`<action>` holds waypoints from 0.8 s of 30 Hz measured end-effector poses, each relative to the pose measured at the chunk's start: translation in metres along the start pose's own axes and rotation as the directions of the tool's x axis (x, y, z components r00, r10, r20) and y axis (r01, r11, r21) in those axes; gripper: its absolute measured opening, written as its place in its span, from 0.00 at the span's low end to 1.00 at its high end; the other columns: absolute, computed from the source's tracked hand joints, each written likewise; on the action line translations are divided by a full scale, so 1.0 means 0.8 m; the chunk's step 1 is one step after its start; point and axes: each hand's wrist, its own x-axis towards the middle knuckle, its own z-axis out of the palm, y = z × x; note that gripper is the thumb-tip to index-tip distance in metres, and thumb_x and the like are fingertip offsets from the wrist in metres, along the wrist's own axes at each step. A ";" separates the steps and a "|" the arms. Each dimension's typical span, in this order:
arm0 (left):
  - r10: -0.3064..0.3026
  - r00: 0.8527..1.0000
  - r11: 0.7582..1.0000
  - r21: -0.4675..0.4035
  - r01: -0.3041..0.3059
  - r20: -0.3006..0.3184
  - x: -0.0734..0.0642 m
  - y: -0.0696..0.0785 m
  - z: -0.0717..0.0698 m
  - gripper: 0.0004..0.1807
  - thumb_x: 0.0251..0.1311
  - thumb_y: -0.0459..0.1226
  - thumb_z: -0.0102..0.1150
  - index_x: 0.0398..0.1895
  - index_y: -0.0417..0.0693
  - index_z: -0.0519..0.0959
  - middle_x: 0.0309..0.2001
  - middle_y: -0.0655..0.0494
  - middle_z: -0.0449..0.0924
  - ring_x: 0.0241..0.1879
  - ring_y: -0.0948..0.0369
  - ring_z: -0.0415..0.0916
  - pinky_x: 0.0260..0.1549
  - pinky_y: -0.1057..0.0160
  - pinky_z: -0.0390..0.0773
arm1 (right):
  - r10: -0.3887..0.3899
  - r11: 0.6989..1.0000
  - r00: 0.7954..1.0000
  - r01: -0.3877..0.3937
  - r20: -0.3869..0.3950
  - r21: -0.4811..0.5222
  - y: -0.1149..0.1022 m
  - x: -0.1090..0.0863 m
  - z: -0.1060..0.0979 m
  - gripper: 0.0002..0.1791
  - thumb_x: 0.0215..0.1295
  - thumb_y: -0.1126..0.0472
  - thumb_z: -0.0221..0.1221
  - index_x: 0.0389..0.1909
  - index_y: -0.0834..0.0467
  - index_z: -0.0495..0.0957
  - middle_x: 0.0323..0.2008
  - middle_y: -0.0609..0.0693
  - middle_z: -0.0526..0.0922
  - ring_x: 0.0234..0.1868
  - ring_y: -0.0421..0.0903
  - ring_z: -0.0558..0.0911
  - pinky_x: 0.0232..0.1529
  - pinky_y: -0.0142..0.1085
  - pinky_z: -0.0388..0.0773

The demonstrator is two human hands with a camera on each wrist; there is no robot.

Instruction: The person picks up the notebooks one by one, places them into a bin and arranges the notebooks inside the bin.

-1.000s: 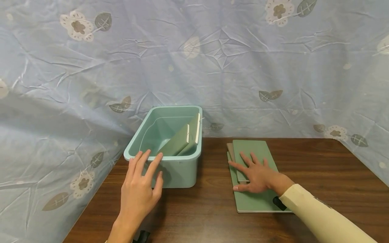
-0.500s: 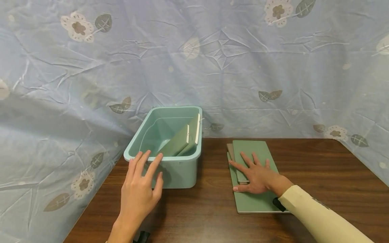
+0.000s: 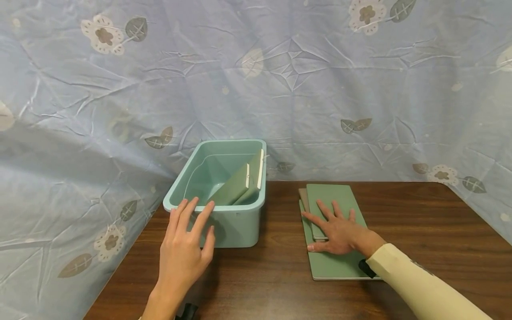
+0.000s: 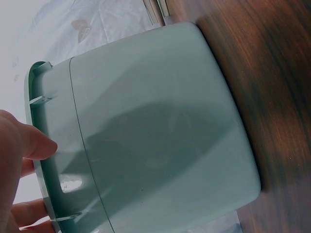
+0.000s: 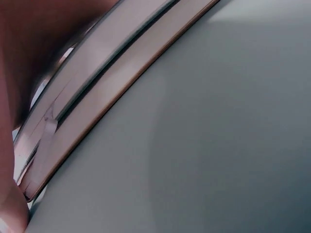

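In the head view, my left hand [image 3: 182, 253] rests its loosely spread fingertips at the near rim of a pale green plastic bin [image 3: 238, 229]. The left wrist view has the thumb [image 4: 39, 143] at the rim's outer side. Inside the bin, two green notebooks [image 3: 232, 187] lean against its right wall. My right hand [image 3: 340, 233] lies with fingers spread on a notebook stack. Its top is a smaller green notebook [image 3: 330, 193]; a brown notebook [image 3: 303, 198] peeks out below, and a larger green notebook [image 3: 340, 266] is at the bottom. Page edges [image 5: 107, 92] show close up in the right wrist view.
A dark wood-grain table [image 3: 272, 284] carries the bin and the stack, with bare wood between them. Behind and to the left hangs a pale blue flowered cloth [image 3: 224, 89], close to the bin's far side.
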 end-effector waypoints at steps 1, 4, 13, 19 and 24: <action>0.000 1.000 1.000 0.001 0.000 0.001 0.000 0.000 0.000 0.31 0.54 0.35 0.61 0.65 0.53 0.76 0.62 0.38 0.74 0.66 0.41 0.67 0.67 0.36 0.64 | -0.001 1.000 1.000 0.001 0.000 -0.001 0.000 0.000 0.000 0.51 0.57 0.21 0.50 0.78 0.36 0.47 0.80 0.60 0.38 0.76 0.74 0.41 0.59 0.83 0.42; -0.003 1.000 1.000 0.004 0.003 0.007 0.000 0.000 -0.001 0.31 0.54 0.35 0.61 0.65 0.53 0.75 0.63 0.38 0.74 0.66 0.41 0.67 0.66 0.35 0.64 | -0.007 1.000 1.000 0.007 -0.004 -0.004 0.000 0.000 -0.001 0.51 0.57 0.22 0.50 0.78 0.37 0.48 0.79 0.60 0.39 0.76 0.75 0.41 0.58 0.84 0.43; -0.003 1.000 1.000 -0.001 0.003 0.012 0.001 0.000 -0.001 0.30 0.55 0.36 0.59 0.65 0.53 0.76 0.63 0.38 0.74 0.66 0.41 0.66 0.67 0.36 0.64 | 0.000 0.998 1.000 0.000 -0.008 -0.061 0.001 0.002 -0.001 0.50 0.56 0.21 0.48 0.77 0.36 0.50 0.80 0.58 0.42 0.75 0.74 0.46 0.58 0.82 0.51; -0.013 1.000 1.000 0.008 0.013 0.028 0.000 0.000 -0.002 0.30 0.56 0.36 0.60 0.66 0.53 0.74 0.63 0.39 0.73 0.67 0.41 0.66 0.67 0.35 0.64 | -0.051 0.990 0.998 0.046 -0.031 -0.133 0.001 0.003 -0.005 0.49 0.56 0.21 0.50 0.75 0.41 0.58 0.78 0.60 0.50 0.71 0.77 0.56 0.52 0.78 0.65; -0.010 1.000 1.000 0.004 0.010 0.018 0.000 0.001 -0.003 0.30 0.56 0.35 0.60 0.66 0.53 0.75 0.63 0.38 0.74 0.66 0.41 0.66 0.66 0.34 0.64 | -0.094 0.982 0.995 0.087 -0.037 -0.168 0.001 0.003 -0.010 0.47 0.57 0.23 0.51 0.74 0.43 0.62 0.77 0.62 0.54 0.68 0.79 0.61 0.48 0.70 0.75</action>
